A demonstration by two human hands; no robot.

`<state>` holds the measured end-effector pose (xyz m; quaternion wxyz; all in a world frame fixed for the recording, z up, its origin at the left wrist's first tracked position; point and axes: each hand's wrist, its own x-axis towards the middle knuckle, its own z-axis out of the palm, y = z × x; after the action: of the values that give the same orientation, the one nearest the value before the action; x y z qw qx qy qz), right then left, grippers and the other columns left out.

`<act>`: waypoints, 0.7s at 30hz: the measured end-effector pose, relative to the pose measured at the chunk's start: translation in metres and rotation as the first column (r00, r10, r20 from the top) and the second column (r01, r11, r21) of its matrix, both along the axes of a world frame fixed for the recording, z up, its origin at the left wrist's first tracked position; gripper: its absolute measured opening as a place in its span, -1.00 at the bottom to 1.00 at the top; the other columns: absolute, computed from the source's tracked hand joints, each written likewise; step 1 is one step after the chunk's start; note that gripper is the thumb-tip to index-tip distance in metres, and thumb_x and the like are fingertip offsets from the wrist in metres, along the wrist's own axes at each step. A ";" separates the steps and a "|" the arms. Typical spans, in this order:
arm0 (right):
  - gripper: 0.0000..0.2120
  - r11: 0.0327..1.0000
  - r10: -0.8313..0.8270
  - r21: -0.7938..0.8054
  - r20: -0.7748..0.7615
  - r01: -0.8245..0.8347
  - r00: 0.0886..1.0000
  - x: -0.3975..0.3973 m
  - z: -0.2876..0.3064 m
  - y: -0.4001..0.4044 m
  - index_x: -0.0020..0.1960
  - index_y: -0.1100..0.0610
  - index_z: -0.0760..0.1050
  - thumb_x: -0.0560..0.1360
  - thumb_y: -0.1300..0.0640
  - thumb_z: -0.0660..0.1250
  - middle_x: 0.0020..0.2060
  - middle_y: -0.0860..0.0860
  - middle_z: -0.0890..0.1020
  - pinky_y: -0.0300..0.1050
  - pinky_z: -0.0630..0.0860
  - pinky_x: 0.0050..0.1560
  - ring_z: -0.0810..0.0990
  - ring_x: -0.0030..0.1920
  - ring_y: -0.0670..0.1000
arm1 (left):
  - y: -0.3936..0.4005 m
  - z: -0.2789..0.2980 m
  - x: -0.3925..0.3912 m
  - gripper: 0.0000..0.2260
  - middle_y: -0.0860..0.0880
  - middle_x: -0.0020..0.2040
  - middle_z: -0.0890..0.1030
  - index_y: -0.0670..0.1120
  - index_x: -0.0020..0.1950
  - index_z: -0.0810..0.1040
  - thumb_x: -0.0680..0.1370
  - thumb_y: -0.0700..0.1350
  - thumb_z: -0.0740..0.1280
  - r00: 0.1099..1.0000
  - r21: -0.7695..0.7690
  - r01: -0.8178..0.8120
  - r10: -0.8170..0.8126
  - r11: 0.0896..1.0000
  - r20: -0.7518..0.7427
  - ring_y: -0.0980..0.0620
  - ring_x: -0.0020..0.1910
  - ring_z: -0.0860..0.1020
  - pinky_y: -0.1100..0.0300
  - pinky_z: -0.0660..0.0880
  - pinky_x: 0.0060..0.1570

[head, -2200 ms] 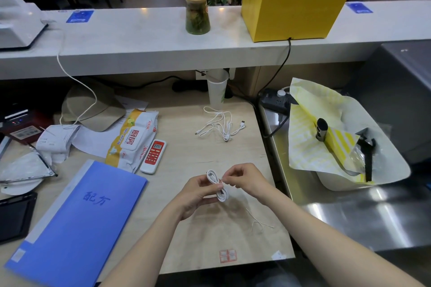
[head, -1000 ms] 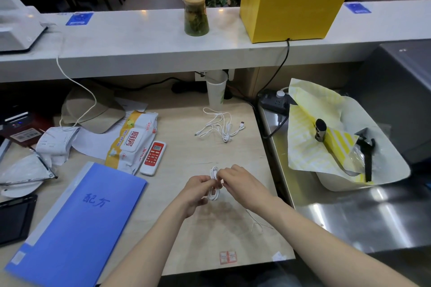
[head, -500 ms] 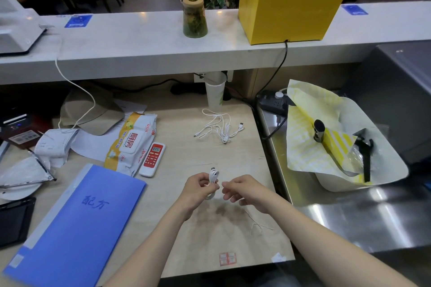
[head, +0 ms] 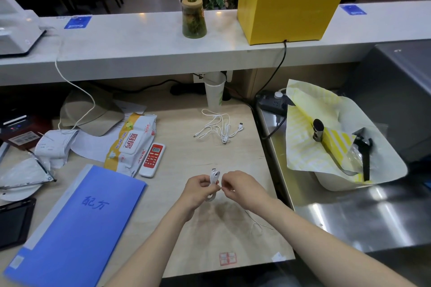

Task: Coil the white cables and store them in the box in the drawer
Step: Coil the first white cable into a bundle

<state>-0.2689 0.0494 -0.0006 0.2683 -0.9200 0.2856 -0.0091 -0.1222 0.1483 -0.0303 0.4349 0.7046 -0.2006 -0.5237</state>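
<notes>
A small coiled white cable [head: 214,178] is pinched upright in my left hand [head: 198,190], just above the wooden desk. My right hand [head: 240,187] sits right beside it, fingertips pinched at the coil's middle, apparently on the cable's free end. A second white cable [head: 218,126] lies loose and tangled on the desk farther back, in front of a plastic cup [head: 214,94]. A thin white thread or tie [head: 255,225] lies on the desk under my right forearm. No drawer or box is in view.
A blue folder [head: 77,223] lies at the front left, with a wet-wipe pack [head: 131,144] and a red-and-white remote [head: 152,156] behind it. A steel counter [head: 349,214] with a paper-lined tray [head: 345,147] stands on the right. A raised white counter [head: 140,42] runs across the back.
The coil has gone from a longer loop held between both hands to a tighter bundle in my left hand. My right hand drew slightly apart, then returned to pinch at the coil.
</notes>
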 end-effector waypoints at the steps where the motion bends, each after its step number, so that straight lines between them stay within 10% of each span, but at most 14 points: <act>1: -0.90 0.986 0.082 -0.151 0.027 -0.077 0.996 0.001 -0.001 0.001 -0.09 0.16 0.55 0.54 0.15 0.30 -0.18 0.06 0.62 -0.02 0.47 -0.11 0.56 -0.12 0.11 | 0.000 0.001 0.000 -0.92 0.08 -0.33 0.63 -0.11 -0.07 0.68 0.45 -0.21 0.48 1.000 0.020 0.003 -0.003 1.000 -0.008 0.19 -0.39 0.52 0.38 0.37 -0.41; 8: -0.82 0.797 0.247 -0.597 0.190 -0.088 0.950 -0.004 -0.011 -0.001 -0.26 0.08 0.52 0.33 0.15 0.54 -0.36 -0.02 0.53 -0.11 0.45 -0.38 0.55 -0.33 0.07 | -0.004 0.006 0.001 -0.80 0.02 -0.31 0.58 -0.05 -0.11 0.73 0.29 -0.08 0.49 0.997 0.089 -0.013 0.019 0.996 -0.072 0.04 -0.29 0.45 0.14 0.38 -0.17; 13: -0.75 0.979 -0.172 0.111 0.013 0.169 0.985 -0.004 -0.004 0.002 -0.10 0.05 0.55 0.59 -0.10 0.25 -0.20 -0.07 0.62 -0.12 0.50 -0.17 0.57 -0.19 -0.06 | -0.001 0.001 0.003 -0.83 0.06 -0.28 0.67 -0.06 -0.08 0.71 0.35 -0.08 0.54 0.999 0.032 -0.029 0.030 0.999 -0.031 0.14 -0.31 0.56 0.21 0.43 -0.18; 16: -0.61 0.617 -0.470 0.650 -0.148 0.444 0.870 -0.001 0.003 0.003 -0.25 0.11 0.56 0.60 -0.12 0.22 -0.39 -0.03 0.64 -0.28 0.40 -0.44 0.54 -0.42 -0.07 | 0.000 -0.001 0.002 -0.90 0.04 -0.26 0.67 -0.09 -0.07 0.68 0.44 -0.17 0.53 0.999 -0.041 -0.016 0.017 0.999 0.029 0.16 -0.28 0.58 0.34 0.45 -0.25; 21: -0.77 0.131 -0.498 0.890 -0.322 0.437 0.805 -0.005 0.003 0.004 -0.18 0.13 0.54 0.59 0.04 0.30 -0.39 0.01 0.59 -0.28 0.27 -0.47 0.44 -0.46 -0.08 | 0.000 0.002 -0.003 -0.91 0.01 -0.27 0.60 -0.20 -0.05 0.64 0.48 -0.23 0.48 0.994 -0.141 0.028 -0.013 0.990 0.108 0.08 -0.29 0.47 0.32 0.43 -0.29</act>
<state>-0.2737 0.0536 0.0026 0.7411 -0.4463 0.4989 0.0515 -0.1253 0.1481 -0.0286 0.4671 0.6968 -0.2676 -0.4740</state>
